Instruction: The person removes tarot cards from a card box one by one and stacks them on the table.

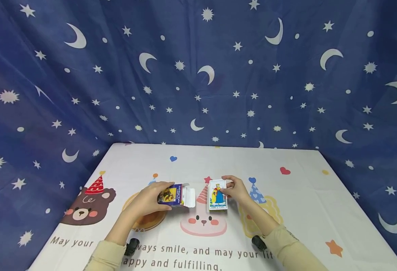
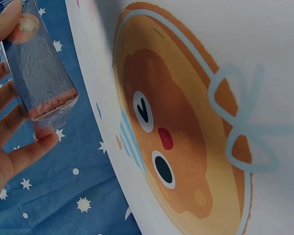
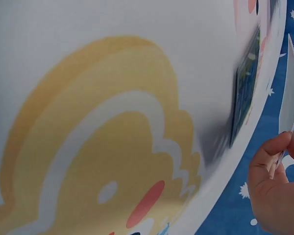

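Note:
My left hand (image 1: 152, 197) grips a blue and yellow tarot card box (image 1: 171, 195) between thumb and fingers. Its white end flap (image 1: 190, 197) stands open, facing right. Clear wrap shows round the box (image 2: 41, 68) in the left wrist view, where the fingers of my left hand (image 2: 10, 137) spread along its side. With thumb and fingers, my right hand (image 1: 236, 190) pinches the right edge of a tarot card (image 1: 216, 197), a robed figure facing up. From the side, the card (image 3: 291, 93) looks thin and pale. Below it, a dark flat rectangular piece (image 3: 246, 85) is at the tablecloth.
A white tablecloth (image 1: 303, 188) printed with cartoon animals, hearts and lettering covers the table. Behind it hangs a blue curtain (image 1: 225, 109) with moons and stars. Black bands (image 1: 132, 247) sit at both wrists.

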`<control>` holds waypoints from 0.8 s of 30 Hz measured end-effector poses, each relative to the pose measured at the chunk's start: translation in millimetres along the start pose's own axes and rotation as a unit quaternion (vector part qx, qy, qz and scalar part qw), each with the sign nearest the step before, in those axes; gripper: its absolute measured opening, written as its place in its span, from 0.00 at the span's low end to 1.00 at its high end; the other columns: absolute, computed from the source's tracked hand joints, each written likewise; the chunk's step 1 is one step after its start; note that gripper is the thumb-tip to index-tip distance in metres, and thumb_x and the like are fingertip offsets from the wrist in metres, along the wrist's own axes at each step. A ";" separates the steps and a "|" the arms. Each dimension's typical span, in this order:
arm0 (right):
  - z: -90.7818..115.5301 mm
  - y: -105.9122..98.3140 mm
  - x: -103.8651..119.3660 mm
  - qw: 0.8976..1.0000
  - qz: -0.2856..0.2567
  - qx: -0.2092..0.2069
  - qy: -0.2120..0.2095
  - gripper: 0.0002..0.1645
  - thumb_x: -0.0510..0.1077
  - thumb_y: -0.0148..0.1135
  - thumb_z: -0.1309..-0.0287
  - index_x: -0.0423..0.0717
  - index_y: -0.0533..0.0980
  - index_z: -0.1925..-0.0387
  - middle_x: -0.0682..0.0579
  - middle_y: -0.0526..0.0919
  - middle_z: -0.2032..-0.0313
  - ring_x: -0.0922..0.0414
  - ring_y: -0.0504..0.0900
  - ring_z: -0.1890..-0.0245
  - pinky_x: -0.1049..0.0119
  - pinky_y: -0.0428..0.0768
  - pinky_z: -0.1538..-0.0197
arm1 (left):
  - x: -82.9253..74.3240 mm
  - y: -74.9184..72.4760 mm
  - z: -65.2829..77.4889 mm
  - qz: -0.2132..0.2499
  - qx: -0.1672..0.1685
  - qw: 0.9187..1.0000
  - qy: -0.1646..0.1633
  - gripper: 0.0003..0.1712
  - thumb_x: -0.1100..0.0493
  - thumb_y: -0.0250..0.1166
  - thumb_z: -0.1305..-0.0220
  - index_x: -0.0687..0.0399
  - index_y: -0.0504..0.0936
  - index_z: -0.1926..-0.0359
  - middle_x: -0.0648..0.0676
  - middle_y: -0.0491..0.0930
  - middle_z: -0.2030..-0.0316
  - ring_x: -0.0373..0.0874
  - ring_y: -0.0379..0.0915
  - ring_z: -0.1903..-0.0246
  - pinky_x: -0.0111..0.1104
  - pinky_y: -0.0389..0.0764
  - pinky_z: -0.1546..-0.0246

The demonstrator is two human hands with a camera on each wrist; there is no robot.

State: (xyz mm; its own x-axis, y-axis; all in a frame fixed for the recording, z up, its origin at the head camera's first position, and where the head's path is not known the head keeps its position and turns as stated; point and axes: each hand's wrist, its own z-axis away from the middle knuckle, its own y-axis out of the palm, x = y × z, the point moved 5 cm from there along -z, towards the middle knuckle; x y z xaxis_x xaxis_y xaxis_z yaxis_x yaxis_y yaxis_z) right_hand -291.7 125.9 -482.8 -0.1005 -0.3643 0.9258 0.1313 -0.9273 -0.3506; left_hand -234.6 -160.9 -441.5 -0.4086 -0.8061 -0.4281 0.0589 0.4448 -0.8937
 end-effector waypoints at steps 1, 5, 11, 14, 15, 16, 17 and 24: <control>-0.6 -0.1 -1.0 1.000 0.002 0.000 0.002 0.28 0.29 0.63 0.48 0.35 0.70 0.43 0.48 0.76 0.73 0.62 0.74 0.78 0.72 0.79 0.75 | -0.1 0.3 -0.5 0.000 0.002 1.000 0.000 0.44 0.51 0.77 0.58 0.52 0.71 0.37 0.56 0.75 0.41 0.55 0.69 0.41 0.50 0.71 0.39; -4.4 0.0 -5.2 1.000 0.005 0.000 0.010 0.28 0.29 0.63 0.47 0.35 0.70 0.42 0.49 0.74 0.75 0.62 0.73 0.79 0.71 0.78 0.75 | 0.7 1.3 -1.6 0.002 0.006 1.000 -0.008 0.45 0.51 0.77 0.57 0.52 0.70 0.37 0.56 0.74 0.41 0.55 0.69 0.41 0.50 0.71 0.39; -10.0 1.5 -13.8 0.999 -0.005 -0.005 0.032 0.28 0.29 0.63 0.48 0.36 0.71 0.43 0.53 0.70 0.77 0.62 0.70 0.80 0.74 0.75 0.77 | 1.2 2.3 0.6 0.004 0.008 1.000 -0.012 0.44 0.51 0.77 0.57 0.52 0.71 0.37 0.56 0.74 0.41 0.55 0.69 0.40 0.50 0.70 0.39; -10.5 3.2 -16.5 0.999 -0.008 -0.002 0.040 0.27 0.29 0.63 0.48 0.34 0.71 0.44 0.53 0.69 0.78 0.62 0.69 0.80 0.76 0.74 0.78 | 1.2 2.8 1.7 0.004 0.007 1.000 -0.013 0.44 0.51 0.77 0.58 0.51 0.71 0.37 0.56 0.74 0.41 0.55 0.69 0.41 0.50 0.70 0.39; -10.6 3.9 -17.1 0.999 -0.008 0.000 0.042 0.27 0.28 0.63 0.48 0.34 0.71 0.44 0.53 0.69 0.78 0.62 0.69 0.80 0.76 0.74 0.78 | 1.4 2.8 1.6 0.003 0.005 1.000 -0.012 0.44 0.51 0.77 0.58 0.51 0.71 0.37 0.56 0.74 0.41 0.55 0.69 0.41 0.51 0.70 0.39; -10.6 4.3 -17.3 0.999 -0.008 0.002 0.042 0.27 0.28 0.63 0.48 0.33 0.71 0.44 0.53 0.69 0.78 0.62 0.69 0.80 0.76 0.74 0.78 | 1.5 2.8 1.3 0.003 0.003 1.000 -0.011 0.44 0.51 0.77 0.58 0.51 0.71 0.37 0.56 0.74 0.41 0.55 0.69 0.41 0.51 0.70 0.39; -10.7 4.7 -17.7 0.999 -0.006 0.002 0.042 0.27 0.28 0.63 0.48 0.33 0.71 0.44 0.53 0.69 0.78 0.62 0.69 0.80 0.75 0.74 0.78 | 1.1 2.6 1.0 0.003 0.002 1.000 -0.009 0.44 0.51 0.77 0.58 0.51 0.71 0.37 0.56 0.75 0.41 0.55 0.69 0.41 0.51 0.70 0.39; -13.2 4.5 -20.7 0.999 -0.008 0.003 0.039 0.27 0.28 0.63 0.49 0.32 0.71 0.45 0.54 0.67 0.79 0.62 0.68 0.82 0.76 0.72 0.79 | -1.0 -0.2 -2.1 -0.005 0.001 1.000 0.008 0.44 0.50 0.77 0.58 0.53 0.71 0.37 0.57 0.75 0.42 0.56 0.70 0.42 0.52 0.71 0.40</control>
State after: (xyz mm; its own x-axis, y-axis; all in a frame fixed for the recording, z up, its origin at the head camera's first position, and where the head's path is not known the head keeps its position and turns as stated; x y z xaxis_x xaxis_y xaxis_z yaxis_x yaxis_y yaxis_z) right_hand -302.0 128.1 -505.5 -0.1792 -0.3550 0.9175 0.1352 -0.9327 -0.3345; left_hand -236.1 -159.3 -440.6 -0.4236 -0.8043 -0.4167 0.0568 0.4355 -0.8984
